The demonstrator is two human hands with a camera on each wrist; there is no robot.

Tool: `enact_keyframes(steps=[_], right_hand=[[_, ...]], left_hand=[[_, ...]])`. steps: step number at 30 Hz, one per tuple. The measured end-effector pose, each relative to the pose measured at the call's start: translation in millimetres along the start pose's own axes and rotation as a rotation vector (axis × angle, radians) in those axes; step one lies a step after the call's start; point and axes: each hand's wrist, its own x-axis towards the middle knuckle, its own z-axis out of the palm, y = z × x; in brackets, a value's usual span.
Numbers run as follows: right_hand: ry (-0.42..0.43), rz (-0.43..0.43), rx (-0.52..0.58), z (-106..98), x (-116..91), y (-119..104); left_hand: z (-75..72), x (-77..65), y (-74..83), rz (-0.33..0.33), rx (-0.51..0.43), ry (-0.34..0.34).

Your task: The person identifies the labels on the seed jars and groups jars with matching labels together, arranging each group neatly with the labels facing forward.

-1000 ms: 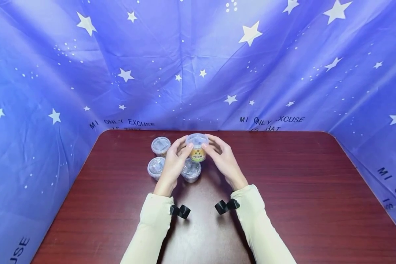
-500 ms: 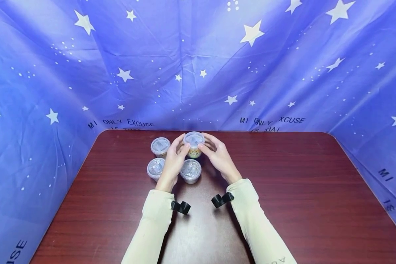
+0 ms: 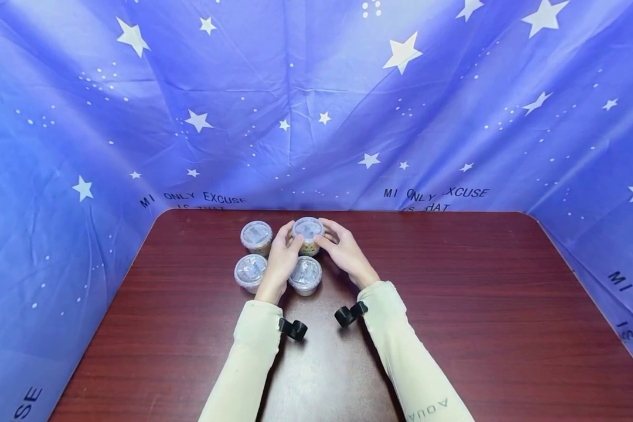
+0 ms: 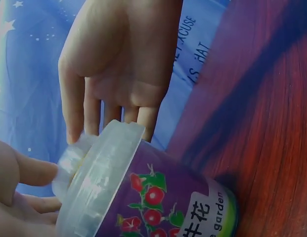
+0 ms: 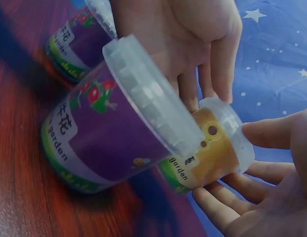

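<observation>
A yellow-labelled plastic tub (image 3: 308,230) with a clear lid is held between both hands, upright at the back of the group. My left hand (image 3: 281,258) grips its left side, thumb near the lid's edge. On its right side is my right hand (image 3: 344,251), thumb at the front, fingers around the side. In the right wrist view, the yellow tub (image 5: 212,143) shows low by the table, partly behind a purple tub (image 5: 109,118). That purple-labelled tub (image 3: 305,275) stands just in front of the held one; its flower print (image 4: 153,197) shows in the left wrist view.
Two more lidded tubs stand to the left: one at the back (image 3: 256,235), one nearer (image 3: 249,272), partly hidden by the left hand. The dark red table (image 3: 480,305) extends to the right. A blue starry cloth (image 3: 316,88) hangs around its back and sides.
Both hands have moved slightly left with the yellow tub and lowered it behind the near purple tub. The other tubs have stayed in place.
</observation>
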Motion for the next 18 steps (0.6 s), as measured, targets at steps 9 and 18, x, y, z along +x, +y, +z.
enact_keyframes(steps=[9, 18], right_hand=[[-0.033, 0.032, -0.028, 4, 8, 6], [-0.034, 0.051, -0.046, 6, 10, 11]], left_hand=[[-1.1, 6.2, -2.2, -0.040, 0.122, 0.024], [0.3, 9.4, -8.2, -0.080, 0.046, 0.043]])
